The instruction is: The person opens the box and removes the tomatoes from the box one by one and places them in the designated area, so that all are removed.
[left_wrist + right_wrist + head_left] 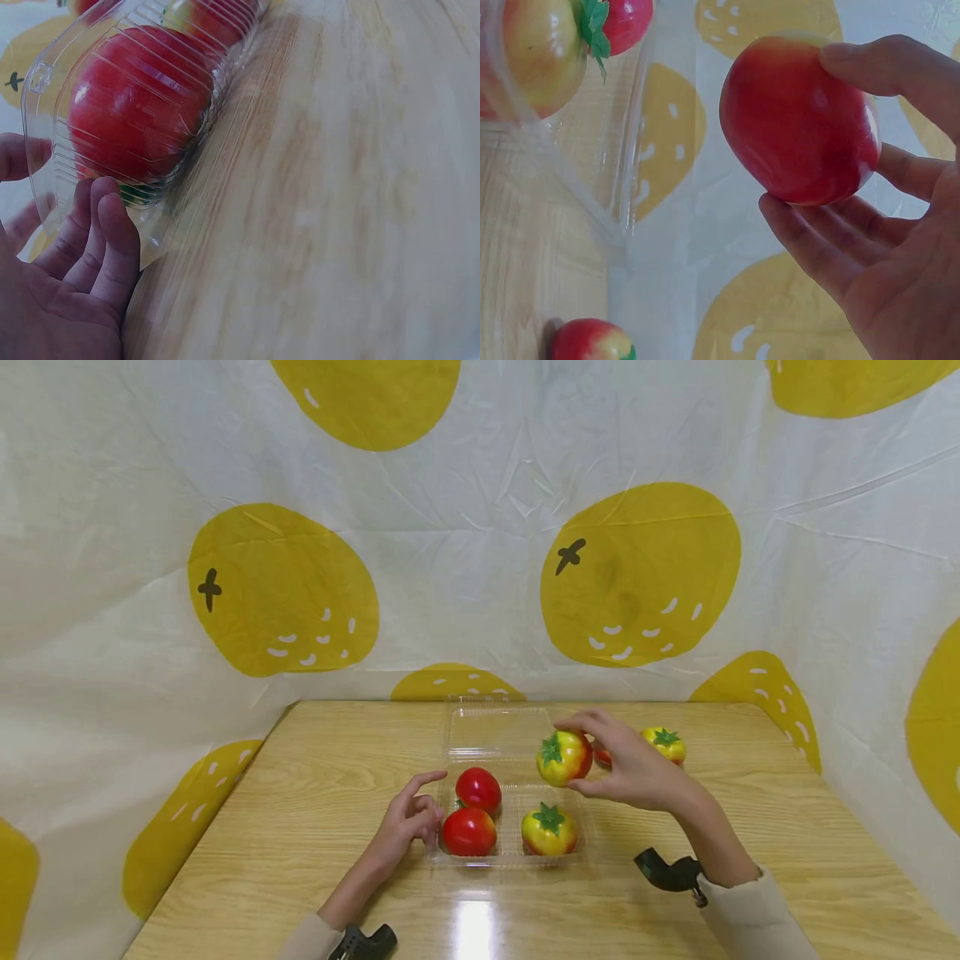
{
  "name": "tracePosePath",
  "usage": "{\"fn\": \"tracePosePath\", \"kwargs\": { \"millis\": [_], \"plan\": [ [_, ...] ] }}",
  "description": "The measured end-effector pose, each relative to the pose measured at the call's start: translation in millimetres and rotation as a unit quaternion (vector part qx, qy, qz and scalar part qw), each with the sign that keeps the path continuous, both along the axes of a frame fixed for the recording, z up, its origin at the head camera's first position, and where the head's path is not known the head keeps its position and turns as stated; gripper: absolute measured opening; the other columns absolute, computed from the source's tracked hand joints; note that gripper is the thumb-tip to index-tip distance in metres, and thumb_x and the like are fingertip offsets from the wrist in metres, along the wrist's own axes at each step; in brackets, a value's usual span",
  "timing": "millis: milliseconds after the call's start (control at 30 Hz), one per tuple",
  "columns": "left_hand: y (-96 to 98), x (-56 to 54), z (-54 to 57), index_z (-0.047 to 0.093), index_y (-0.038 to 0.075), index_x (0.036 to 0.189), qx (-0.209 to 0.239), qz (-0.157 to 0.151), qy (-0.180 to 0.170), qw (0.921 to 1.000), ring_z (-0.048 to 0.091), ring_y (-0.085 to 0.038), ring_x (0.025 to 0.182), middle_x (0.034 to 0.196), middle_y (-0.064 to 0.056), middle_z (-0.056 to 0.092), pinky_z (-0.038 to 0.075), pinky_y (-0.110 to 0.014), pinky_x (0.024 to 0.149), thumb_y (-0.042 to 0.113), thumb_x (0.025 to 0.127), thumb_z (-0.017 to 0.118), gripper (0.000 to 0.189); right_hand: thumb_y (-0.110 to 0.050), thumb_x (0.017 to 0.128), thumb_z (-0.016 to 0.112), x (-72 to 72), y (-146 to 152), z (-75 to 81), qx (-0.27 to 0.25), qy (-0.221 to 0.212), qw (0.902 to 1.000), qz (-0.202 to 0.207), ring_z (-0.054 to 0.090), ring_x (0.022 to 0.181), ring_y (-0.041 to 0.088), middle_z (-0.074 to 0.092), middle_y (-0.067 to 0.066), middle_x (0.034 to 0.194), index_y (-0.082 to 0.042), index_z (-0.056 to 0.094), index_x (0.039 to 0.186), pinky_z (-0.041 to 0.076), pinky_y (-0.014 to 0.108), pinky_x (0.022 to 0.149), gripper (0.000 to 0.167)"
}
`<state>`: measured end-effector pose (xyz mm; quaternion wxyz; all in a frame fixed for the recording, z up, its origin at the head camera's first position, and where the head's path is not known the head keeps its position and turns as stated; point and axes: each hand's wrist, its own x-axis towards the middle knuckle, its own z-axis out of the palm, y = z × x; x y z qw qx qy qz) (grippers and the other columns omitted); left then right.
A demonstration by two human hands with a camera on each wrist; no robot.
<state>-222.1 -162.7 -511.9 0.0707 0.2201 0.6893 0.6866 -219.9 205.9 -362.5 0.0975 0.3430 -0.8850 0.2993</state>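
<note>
My right hand (pixel 622 764) grips a yellow-and-red toy tomato (pixel 562 758) with a green leafy top, thumb on one side and fingers on the other. It is raised over the right rear part of a clear plastic clamshell box (pixel 510 860). Inside the box, two red toy tomatoes (pixel 469 832) sit on the left and a yellow one (pixel 550 831) at the front right. At the box's left edge, my left hand (pixel 408 818) pinches the clear rim; its index finger reaches out straight. The left wrist view shows its fingertips (pixel 116 206) against the ribbed wall.
The box's lid (pixel 498 731) lies open toward the back. Behind my right hand are another yellow toy tomato (pixel 665 745) and a red one (pixel 602 757), partly hidden. The wooden table (pixel 322 777) ends at a fruit-print cloth (pixel 457 568).
</note>
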Motion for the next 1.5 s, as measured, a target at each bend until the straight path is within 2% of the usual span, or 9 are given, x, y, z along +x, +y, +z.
{"fn": "tracePosePath", "kwargs": {
  "millis": [167, 267, 533, 667, 867, 1033, 1200, 1333, 1500],
  "plan": [
    [-0.4, 0.2, 0.5, 0.034, -0.001, 0.156, -0.001, 0.0, -0.001, 1.0, 0.06, -0.007, 0.058, 0.078, 0.0, 0.059, 0.056, -0.022, 0.055, 0.006, 0.101, 0.053, 0.058, -0.015, 0.076, 0.09, 4.0, 5.5, -2.4, -0.008, -0.001, 1.0, -0.004, 0.059, 0.12, 0.023, 0.058, 0.005, 0.136, -0.013, 0.06, 0.138, 0.06, 0.039, 0.092, 0.069],
    [-0.6, 0.3, 0.9, 0.034, -0.001, 0.156, -0.003, 0.001, 0.0, 1.0, 0.059, -0.007, 0.058, 0.078, 0.0, 0.059, 0.056, -0.023, 0.055, 0.006, 0.102, 0.053, 0.058, -0.014, 0.075, 0.091, 5.6, 8.0, -3.8, -0.013, -0.005, 0.9999, -0.003, 0.059, 0.122, 0.024, 0.059, 0.004, 0.136, -0.011, 0.059, 0.137, 0.059, 0.045, 0.095, 0.069],
    [-0.3, 0.0, 1.0, 0.034, 0.0, 0.156, -0.007, 0.003, -0.003, 1.0, 0.06, -0.008, 0.058, 0.079, 0.0, 0.06, 0.056, -0.023, 0.055, 0.007, 0.101, 0.053, 0.058, -0.007, 0.08, 0.087, 6.2, 13.5, -8.1, -0.064, -0.083, 0.9945, 0.007, 0.063, 0.118, 0.024, 0.059, 0.009, 0.137, -0.009, 0.05, 0.139, 0.06, 0.037, 0.095, 0.069],
    [-0.2, -0.3, 0.8, 0.035, 0.001, 0.156, -0.012, 0.005, -0.003, 0.9999, 0.059, -0.008, 0.058, 0.079, -0.001, 0.059, 0.057, -0.023, 0.056, 0.008, 0.102, 0.054, 0.058, -0.006, 0.081, 0.086, 5.5, 15.7, -9.8, -0.072, -0.094, 0.9929, 0.003, 0.063, 0.118, 0.025, 0.059, 0.01, 0.137, -0.01, 0.05, 0.139, 0.06, 0.033, 0.093, 0.068],
    [-0.4, -0.4, 0.0, 0.035, 0.001, 0.156, -0.014, 0.005, -0.003, 0.9999, 0.059, -0.008, 0.058, 0.079, -0.001, 0.06, 0.057, -0.023, 0.056, 0.009, 0.102, 0.054, 0.058, -0.008, 0.082, 0.085, 2.7, 19.0, -11.8, -0.065, -0.081, 0.9946, 0.0, 0.063, 0.12, 0.028, 0.055, 0.016, 0.144, -0.007, 0.046, 0.146, 0.06, 0.036, 0.093, 0.074],
    [-0.4, -0.5, -0.2, 0.035, 0.0, 0.156, -0.011, 0.006, -0.002, 0.9999, 0.059, -0.008, 0.058, 0.078, -0.001, 0.059, 0.057, -0.023, 0.056, 0.009, 0.102, 0.054, 0.058, -0.009, 0.081, 0.086, -0.7, 23.3, -13.0, -0.049, -0.051, 0.9975, -0.006, 0.063, 0.118, 0.023, 0.056, 0.016, 0.146, -0.007, 0.048, 0.148, 0.06, 0.042, 0.094, 0.077],
    [-0.1, -1.3, -0.5, 0.035, 0.001, 0.156, -0.013, 0.004, -0.002, 0.9999, 0.059, -0.008, 0.058, 0.079, -0.001, 0.059, 0.057, -0.024, 0.056, 0.008, 0.102, 0.054, 0.058, -0.009, 0.082, 0.086, -2.0, 29.1, -12.6, -0.056, -0.041, 0.9975, -0.009, 0.063, 0.113, 0.02, 0.058, 0.015, 0.142, -0.008, 0.051, 0.147, 0.061, 0.036, 0.09, 0.074],
    [0.2, -1.6, -0.5, 0.035, 0.001, 0.156, -0.012, 0.004, -0.002, 0.9999, 0.059, -0.008, 0.058, 0.078, -0.001, 0.059, 0.057, -0.024, 0.055, 0.008, 0.102, 0.054, 0.058, -0.008, 0.083, 0.085, -1.6, 32.1, -10.2, -0.074, -0.047, 0.9962, -0.003, 0.064, 0.111, 0.023, 0.057, 0.017, 0.14, -0.007, 0.051, 0.147, 0.061, 0.029, 0.085, 0.072],
    [0.2, -1.0, -1.1, 0.035, 0.0, 0.156, -0.011, 0.006, -0.004, 0.9999, 0.059, -0.008, 0.057, 0.078, 0.0, 0.059, 0.056, -0.023, 0.055, 0.007, 0.101, 0.054, 0.058, -0.007, 0.083, 0.085, -1.2, 35.5, -8.3, -0.084, -0.058, 0.9947, -0.006, 0.066, 0.108, 0.028, 0.056, 0.019, 0.141, -0.007, 0.05, 0.147, 0.062, 0.029, 0.081, 0.073]
  ]
}}
